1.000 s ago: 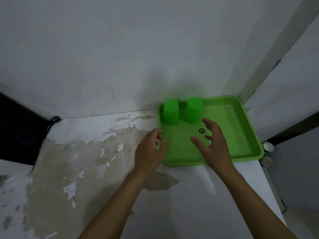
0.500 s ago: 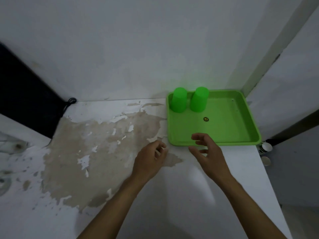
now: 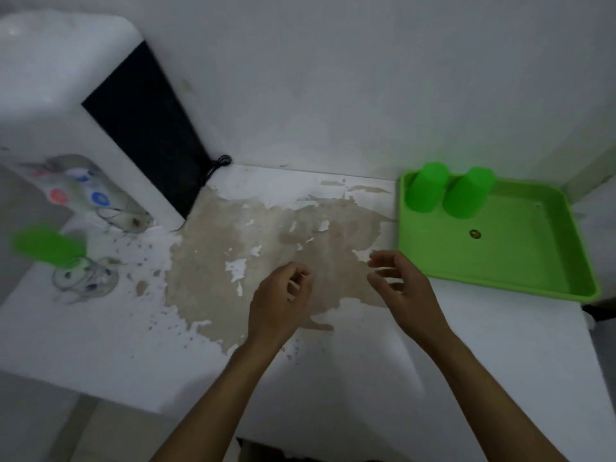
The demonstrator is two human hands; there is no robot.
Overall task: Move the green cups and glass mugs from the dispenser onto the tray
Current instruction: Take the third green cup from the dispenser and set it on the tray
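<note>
Two green cups [image 3: 427,187] [image 3: 468,192] stand upside down, side by side, in the far left corner of the green tray [image 3: 513,261] at the right. At the far left stands a white water dispenser [image 3: 66,135] with red and blue taps. A blurred green cup [image 3: 46,248] and a glass mug [image 3: 83,278] sit on its shelf. My left hand [image 3: 280,305] hovers over the worn counter with its fingers loosely curled and nothing in it. My right hand [image 3: 403,291] is spread open just left of the tray's near corner, holding nothing.
The white counter [image 3: 266,228] has a large patch of peeled paint in its middle. A black cable [image 3: 216,165] hangs behind the dispenser against the white wall. The counter's front edge and right edge drop off to the floor.
The view has swung left, bringing the dispenser into sight. Both hands have drawn back from over the tray and moved left over the bare counter.
</note>
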